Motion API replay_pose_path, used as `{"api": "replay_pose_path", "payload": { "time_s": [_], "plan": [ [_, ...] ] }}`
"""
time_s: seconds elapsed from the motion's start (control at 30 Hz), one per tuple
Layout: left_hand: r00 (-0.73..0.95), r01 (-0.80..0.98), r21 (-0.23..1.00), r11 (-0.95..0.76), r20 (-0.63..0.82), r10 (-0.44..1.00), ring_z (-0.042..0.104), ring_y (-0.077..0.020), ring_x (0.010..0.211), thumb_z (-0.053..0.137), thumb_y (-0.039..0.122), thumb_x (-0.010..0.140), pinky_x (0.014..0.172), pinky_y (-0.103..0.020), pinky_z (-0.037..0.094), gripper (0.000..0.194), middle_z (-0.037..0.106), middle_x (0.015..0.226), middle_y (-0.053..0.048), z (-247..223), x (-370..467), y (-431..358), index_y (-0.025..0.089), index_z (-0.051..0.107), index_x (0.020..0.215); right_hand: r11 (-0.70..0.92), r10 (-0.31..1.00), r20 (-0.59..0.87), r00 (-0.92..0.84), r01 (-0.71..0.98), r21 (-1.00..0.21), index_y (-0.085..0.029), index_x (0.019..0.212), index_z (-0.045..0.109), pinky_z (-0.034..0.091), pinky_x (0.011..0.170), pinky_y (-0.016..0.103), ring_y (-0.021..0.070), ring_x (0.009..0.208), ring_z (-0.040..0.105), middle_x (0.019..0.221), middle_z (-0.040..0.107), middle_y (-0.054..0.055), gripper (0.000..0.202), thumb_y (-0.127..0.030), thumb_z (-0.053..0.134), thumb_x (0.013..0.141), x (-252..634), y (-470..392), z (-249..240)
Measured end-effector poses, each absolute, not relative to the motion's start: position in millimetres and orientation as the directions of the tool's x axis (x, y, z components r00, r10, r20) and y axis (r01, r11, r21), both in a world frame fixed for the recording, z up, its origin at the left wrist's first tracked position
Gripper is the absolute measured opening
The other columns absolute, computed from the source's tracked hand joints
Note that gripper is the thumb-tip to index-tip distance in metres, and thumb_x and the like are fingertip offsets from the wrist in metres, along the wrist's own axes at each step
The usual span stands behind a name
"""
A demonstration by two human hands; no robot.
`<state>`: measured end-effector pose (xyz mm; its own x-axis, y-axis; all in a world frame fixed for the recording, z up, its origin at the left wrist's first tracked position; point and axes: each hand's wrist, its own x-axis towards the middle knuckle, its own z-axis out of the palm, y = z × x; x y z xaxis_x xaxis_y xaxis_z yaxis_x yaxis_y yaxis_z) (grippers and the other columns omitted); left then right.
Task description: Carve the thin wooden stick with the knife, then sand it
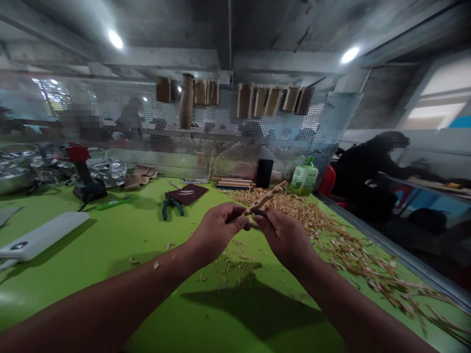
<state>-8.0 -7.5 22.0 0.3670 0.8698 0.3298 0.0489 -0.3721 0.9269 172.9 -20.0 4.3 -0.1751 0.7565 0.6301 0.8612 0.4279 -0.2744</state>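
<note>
Both hands meet over the middle of the green table. My left hand point(221, 228) is closed around the near end of a thin carved wooden piece point(270, 195), which slants up to the right. My right hand point(285, 233) is closed on a dark tool point(258, 213) that touches the wood; its handle is mostly hidden in the palm, and I cannot tell what kind it is. Wood shavings point(309, 213) lie heaped behind and to the right of the hands, with small chips on the table below them.
Pliers point(172, 206) and dark sandpaper point(188, 193) lie left of the hands. Farther left are a green pen-like tool point(116, 202), a cordless drill point(86, 171) and a white board point(47, 235). A green bottle point(304, 176) stands behind the shavings. A person point(368, 166) sits at right.
</note>
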Motion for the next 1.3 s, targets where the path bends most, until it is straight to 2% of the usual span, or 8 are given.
{"api": "replay_pose_path", "payload": {
  "time_s": [0.3,0.57,0.67,0.87,1.0,1.1,1.2,1.3],
  "plan": [
    [0.386,0.068,0.924,-0.375,0.322,0.864,0.06,-0.0135,0.073,0.06,0.023,0.083,0.069,-0.025,0.044,0.014,0.067,0.077,-0.002,19.1,-6.9,-5.9,0.014,0.065,0.091,0.418,0.767,0.624,-0.15,0.855,-0.309,-0.021,0.068,0.042,0.025,0.051,0.025,0.0128,0.051,0.043,0.056,0.048,-0.001,0.04,-0.05,0.036,0.094,171.3,-19.3,3.5],
    [0.362,0.06,0.926,-0.374,0.329,0.872,0.056,-0.0124,0.071,0.063,0.019,0.08,0.066,-0.024,0.043,0.01,0.064,0.076,-0.001,16.8,-6.6,-3.8,0.013,0.064,0.088,0.481,0.86,0.453,-0.235,0.672,-0.564,-0.02,0.072,0.049,0.027,0.047,0.023,0.0101,0.047,0.038,0.054,0.044,-0.004,0.043,-0.054,0.037,0.094,170.3,-18.1,6.1],
    [0.373,0.011,0.941,-0.337,0.309,0.875,0.056,-0.0115,0.072,0.064,0.019,0.079,0.068,-0.024,0.043,0.01,0.064,0.076,-0.001,18.0,-6.0,-5.0,0.013,0.063,0.088,0.49,0.862,0.445,-0.241,0.617,-0.615,-0.019,0.071,0.05,0.028,0.045,0.023,0.0097,0.047,0.038,0.052,0.042,-0.004,0.043,-0.054,0.037,0.094,169.1,-17.4,5.4],
    [0.436,-0.04,0.98,-0.197,0.195,0.879,0.037,-0.0053,0.049,0.062,0.035,0.084,0.05,-0.021,0.03,0.023,0.064,0.073,0.0,16.1,-6.4,-5.0,0.014,0.063,0.093,0.548,0.771,0.604,-0.203,0.694,-0.466,-0.019,0.066,0.048,0.027,0.046,0.022,0.0091,0.049,0.039,0.054,0.043,-0.004,0.042,-0.05,0.043,0.093,171.4,-17.0,2.7],
    [0.391,-0.098,0.983,-0.158,0.184,0.902,0.031,-0.0042,0.046,0.063,0.031,0.082,0.048,-0.021,0.026,0.019,0.062,0.071,0.002,16.8,-7.3,-3.9,0.015,0.061,0.091,0.624,0.687,0.686,-0.24,0.679,-0.388,-0.019,0.062,0.045,0.027,0.046,0.021,0.0081,0.048,0.039,0.053,0.04,-0.005,0.042,-0.047,0.046,0.094,174.1,-17.1,2.6],
    [0.352,-0.134,0.972,-0.194,0.23,0.907,0.035,-0.0051,0.049,0.066,0.028,0.08,0.049,-0.021,0.027,0.018,0.063,0.072,0.001,18.4,-6.5,-4.6,0.015,0.063,0.091,0.621,0.65,0.731,-0.208,0.701,-0.352,-0.019,0.066,0.05,0.032,0.047,0.021,0.0088,0.048,0.043,0.053,0.045,-0.004,0.036,-0.042,0.048,0.094,174.2,-16.4,2.0],
    [0.306,-0.199,0.949,-0.245,0.298,0.904,0.043,-0.0073,0.056,0.072,0.026,0.074,0.053,-0.022,0.032,0.019,0.063,0.07,0.001,18.4,-4.5,-4.8,0.015,0.064,0.087,0.655,0.612,0.753,-0.242,0.688,-0.311,-0.018,0.081,0.063,0.044,0.061,0.022,0.0132,0.067,0.06,0.073,0.065,0.003,0.025,-0.035,0.05,0.094,173.2,-15.9,1.8],
    [0.278,-0.242,0.928,-0.283,0.346,0.896,0.046,-0.0085,0.059,0.076,0.026,0.07,0.056,-0.022,0.035,0.02,0.06,0.067,0.002,16.4,-3.1,-2.8,0.015,0.065,0.084,0.636,0.577,0.778,-0.249,0.734,-0.237,-0.02,0.098,0.068,0.048,0.073,0.026,0.0173,0.084,0.066,0.096,0.071,0.007,0.021,-0.032,0.052,0.093,172.1,-17.5,3.4]
  ]
}}
